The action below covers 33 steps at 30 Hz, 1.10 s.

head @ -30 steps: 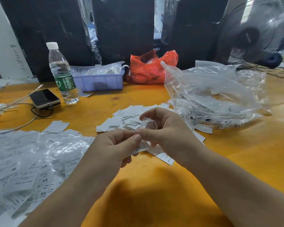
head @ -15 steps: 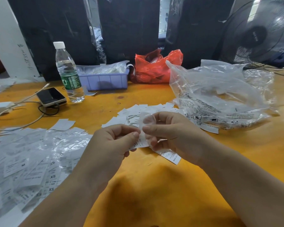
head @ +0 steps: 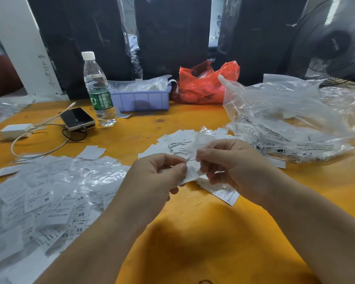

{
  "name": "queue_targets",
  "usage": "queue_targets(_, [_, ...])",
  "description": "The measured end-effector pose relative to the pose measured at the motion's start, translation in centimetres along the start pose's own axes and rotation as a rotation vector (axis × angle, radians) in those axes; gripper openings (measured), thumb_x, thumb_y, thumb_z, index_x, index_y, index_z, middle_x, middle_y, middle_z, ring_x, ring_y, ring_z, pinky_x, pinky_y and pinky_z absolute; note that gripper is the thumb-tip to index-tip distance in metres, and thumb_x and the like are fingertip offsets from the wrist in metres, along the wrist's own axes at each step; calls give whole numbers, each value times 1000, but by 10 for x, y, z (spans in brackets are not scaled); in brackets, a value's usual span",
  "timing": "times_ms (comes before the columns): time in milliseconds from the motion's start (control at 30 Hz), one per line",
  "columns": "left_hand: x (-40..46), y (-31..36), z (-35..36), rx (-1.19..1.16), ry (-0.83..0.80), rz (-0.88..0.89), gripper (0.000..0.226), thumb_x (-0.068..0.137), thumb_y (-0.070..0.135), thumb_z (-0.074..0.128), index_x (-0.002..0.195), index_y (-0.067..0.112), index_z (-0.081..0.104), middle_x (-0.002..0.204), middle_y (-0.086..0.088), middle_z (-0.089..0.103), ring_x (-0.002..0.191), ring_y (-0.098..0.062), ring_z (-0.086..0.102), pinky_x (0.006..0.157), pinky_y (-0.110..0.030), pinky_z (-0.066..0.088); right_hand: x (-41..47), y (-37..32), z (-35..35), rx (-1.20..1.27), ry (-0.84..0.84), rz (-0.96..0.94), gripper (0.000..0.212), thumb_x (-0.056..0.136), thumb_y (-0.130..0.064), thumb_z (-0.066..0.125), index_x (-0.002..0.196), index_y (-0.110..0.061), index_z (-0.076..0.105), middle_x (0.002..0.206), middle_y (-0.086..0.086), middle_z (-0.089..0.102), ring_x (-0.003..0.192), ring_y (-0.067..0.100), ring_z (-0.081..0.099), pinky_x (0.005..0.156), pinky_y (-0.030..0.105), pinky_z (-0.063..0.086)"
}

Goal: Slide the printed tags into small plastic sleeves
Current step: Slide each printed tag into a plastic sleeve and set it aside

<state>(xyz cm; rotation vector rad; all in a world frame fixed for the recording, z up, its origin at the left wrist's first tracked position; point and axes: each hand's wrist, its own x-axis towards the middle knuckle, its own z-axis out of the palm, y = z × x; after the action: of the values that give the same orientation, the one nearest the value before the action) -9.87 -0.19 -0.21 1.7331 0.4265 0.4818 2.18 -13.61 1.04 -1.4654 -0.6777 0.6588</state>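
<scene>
While my left hand [head: 162, 173] pinches a printed tag [head: 190, 175] between thumb and forefinger and my right hand [head: 225, 162] pinches a small clear sleeve [head: 201, 141] by its lower edge, both held just above the middle of the desk [head: 193, 232], I judge the insertion only starting. Next I need the sleeve's mouth parted and the tag's edge lined up; I cannot tell whether it is open.
</scene>
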Motion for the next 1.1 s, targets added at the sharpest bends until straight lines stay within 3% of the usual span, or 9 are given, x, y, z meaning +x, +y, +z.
queue_targets(400, [-2,3,0,-117,-27,61,8,85,22,72,84,29,74,68,5,68,53,-6,58,51,-19,50,0,0,1,-21,21,-11,17,86,-18,68,72,-8,66,62,5,61,55,13,53,50,23,46])
queue_targets(733, [0,1,-1,-82,-14,80,9,86,22,71,84,31,73,66,6,67,54,-5,56,49,-19,46,-2,-2,4,-27,4,-29,18,85,-16,68,71,-6,65,64,8,61,56,14,52,51,23,46])
queue_targets(1100, [1,-1,0,-26,54,127,6,85,25,71,91,28,70,66,9,67,53,-1,57,49,-15,46,-5,-3,5,-31,-51,-28,21,72,-23,71,76,-3,66,64,7,61,55,12,53,51,22,46])
